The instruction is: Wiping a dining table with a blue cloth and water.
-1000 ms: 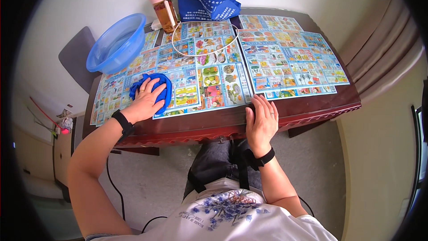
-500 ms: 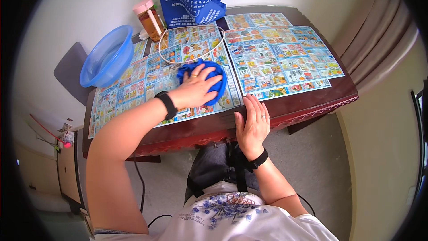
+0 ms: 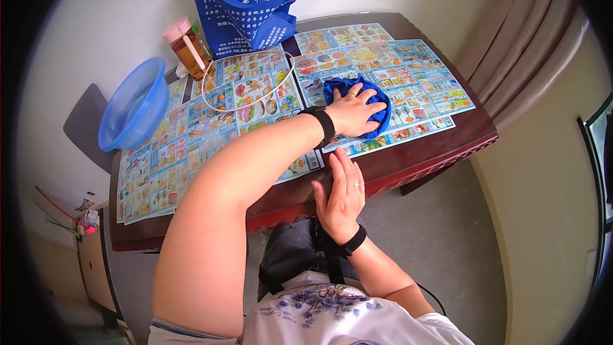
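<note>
My left hand [image 3: 351, 114] presses a bunched blue cloth [image 3: 381, 115] onto the printed sheets, its spread fingers curved over it. The cloth lies on the right-hand sheet [image 3: 408, 61], covered with small coloured pictures. At the table's front edge my right hand [image 3: 345, 195] is open and holds nothing. Its fingers are extended and its fingertips come close to the edge. Under my left forearm lies part of the left-hand sheet [image 3: 153, 185]. A thin white cord [image 3: 246, 108] curves in a loop over that sheet.
A light blue plastic basin [image 3: 134, 105] leans at the table's left side, by a grey chair [image 3: 89, 115]. Farther back are a pink-lidded bottle of brown liquid [image 3: 186, 51] and a large blue bag [image 3: 252, 3]. The dark red table [image 3: 440, 147] has a carved front edge. Curtains [image 3: 523, 45] hang at right.
My left hand has slid the blue cloth to the right, from the left-hand sheet onto the right-hand one. The view has shifted; my right hand stays by the front edge.
</note>
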Demonstrator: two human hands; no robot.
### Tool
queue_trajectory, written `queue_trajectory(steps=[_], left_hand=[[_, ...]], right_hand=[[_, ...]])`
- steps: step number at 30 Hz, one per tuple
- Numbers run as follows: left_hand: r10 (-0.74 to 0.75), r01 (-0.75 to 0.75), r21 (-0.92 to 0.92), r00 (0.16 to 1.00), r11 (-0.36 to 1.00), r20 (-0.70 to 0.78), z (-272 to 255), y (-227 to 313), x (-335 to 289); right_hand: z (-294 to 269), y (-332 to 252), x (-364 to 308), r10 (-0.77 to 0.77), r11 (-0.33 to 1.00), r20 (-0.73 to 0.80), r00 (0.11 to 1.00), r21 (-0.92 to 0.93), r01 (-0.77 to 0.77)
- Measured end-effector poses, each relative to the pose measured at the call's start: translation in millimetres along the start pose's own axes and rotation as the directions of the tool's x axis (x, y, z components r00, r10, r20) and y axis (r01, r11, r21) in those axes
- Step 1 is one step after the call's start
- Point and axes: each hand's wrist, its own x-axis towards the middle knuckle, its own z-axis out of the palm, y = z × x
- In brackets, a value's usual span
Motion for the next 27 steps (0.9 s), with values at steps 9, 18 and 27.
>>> queue_trajectory(steps=[9, 18, 27], left_hand=[[0.042, -0.041, 0.035, 0.999, 0.999, -0.019, 2, -5, -1], [0.026, -0.022, 0.057, 0.997, 0.998, -0.075, 1, -42, -71], [-0.269, 0.274, 0.052, 0.959, 0.96, -0.087, -15, -101, -218]], right_hand=[[-3, 2, 2, 0.017, 0.998, 0.077, 0.997, -0.054, -0.013], [-3, 3, 0, -0.005, 0.997, 0.113, 0.994, -0.081, 0.014], [-2, 1, 0, -0.007, 0.993, 0.114, 0.993, -0.12, 0.021]])
